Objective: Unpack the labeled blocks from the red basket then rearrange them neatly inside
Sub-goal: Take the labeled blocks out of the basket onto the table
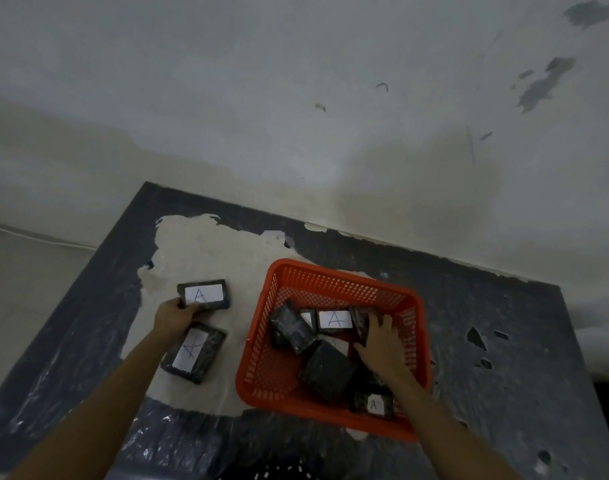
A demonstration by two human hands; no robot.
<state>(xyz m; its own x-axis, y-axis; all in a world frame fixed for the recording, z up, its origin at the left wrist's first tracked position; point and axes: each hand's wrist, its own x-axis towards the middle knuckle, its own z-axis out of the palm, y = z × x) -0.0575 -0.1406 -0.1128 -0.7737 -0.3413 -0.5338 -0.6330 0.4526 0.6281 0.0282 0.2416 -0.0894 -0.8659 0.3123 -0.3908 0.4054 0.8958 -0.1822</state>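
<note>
- The red basket (334, 344) sits on a worn dark table (504, 358), and holds a loose, tilted jumble of dark labeled blocks.
- The right hand (381, 344) reaches into the basket, its fingers curled over an upright block (360, 322) by the right wall; whether they have closed on it I cannot tell.
- Beside that hand lie an A-labeled block (335, 319) and a large label-down block (325, 374); another A block (374, 405) lies under the wrist.
- The left hand (173, 318) grips the near end of an A block (203, 294) on the table; a second outside block (194, 353) lies just under the forearm.
- Count: two blocks out, about six visible inside, one basket.
- Risk: pulling the upright block could tip its leaning neighbours, or the forearm could drag the basket sideways.
</note>
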